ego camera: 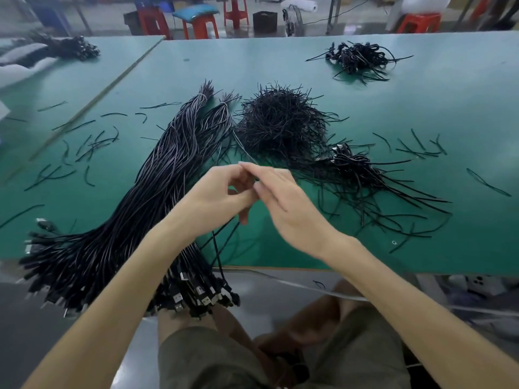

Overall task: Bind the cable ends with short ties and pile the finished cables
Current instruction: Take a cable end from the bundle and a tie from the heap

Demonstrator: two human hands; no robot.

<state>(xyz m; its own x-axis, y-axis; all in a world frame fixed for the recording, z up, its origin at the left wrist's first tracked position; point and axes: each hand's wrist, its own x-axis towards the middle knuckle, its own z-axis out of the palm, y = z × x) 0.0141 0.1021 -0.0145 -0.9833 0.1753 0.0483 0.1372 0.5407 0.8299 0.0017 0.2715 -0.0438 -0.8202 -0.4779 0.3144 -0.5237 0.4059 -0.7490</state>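
Far left pile: a dark heap of cables (66,47) lies on the next table section, well apart from the work.
Loose ties: short black ties (92,144) lie scattered on the green table (421,102), left of the big bundle.
Bundle: a thick sheaf of black cables (146,197) runs from the near left edge, where its plugs hang over, up toward the middle; its far ends are bound in two tufts.
Left hand: the left hand (216,192) is raised over the table's near middle, fingers curled, pinching a thin cable (217,254) that hangs down past the table edge.
Right hand: the right hand (286,200) meets the left at the fingertips over that cable; it is blurred and I cannot tell whether it grips.
Tie heap: a large mound of short ties (280,122) sits just behind the hands, beside the bundle's bound ends.
Finished cables: a small pile of tied cables (356,164) lies right of the hands, touching the mound's edge.
Far right pile: another tangle of cables (356,57) sits near the far edge.
Beyond: red stools (200,26) stand on the floor.
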